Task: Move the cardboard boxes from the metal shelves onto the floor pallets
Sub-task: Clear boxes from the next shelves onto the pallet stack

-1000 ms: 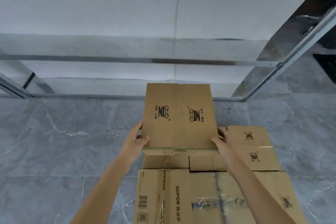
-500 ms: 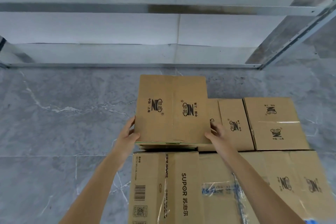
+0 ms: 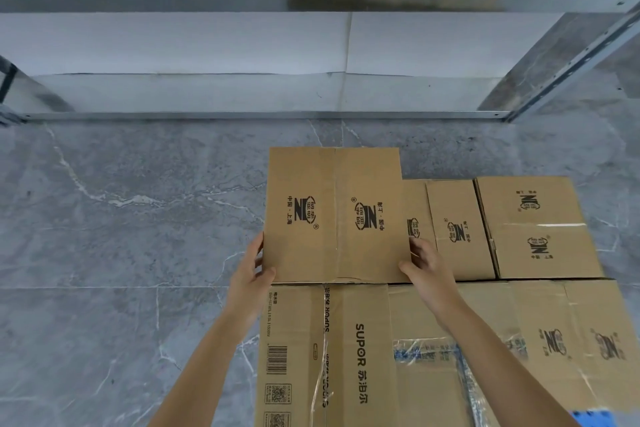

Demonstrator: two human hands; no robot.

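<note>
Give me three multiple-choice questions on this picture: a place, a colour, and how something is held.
1. Where is the SUPOR box relative to the held box?
A. Nearer the camera
B. Farther away
C. On top of it

2. What colour is the floor?
A. Red
B. Grey with white veins
C. Green

3. How is the held box gripped?
A. By one hand only
B. By nobody
C. By both hands, one at each side

Answers:
1 A, it lies below the held box in the view.
2 B, grey marbled tiles show.
3 C, the left hand and right hand clasp opposite edges.
</note>
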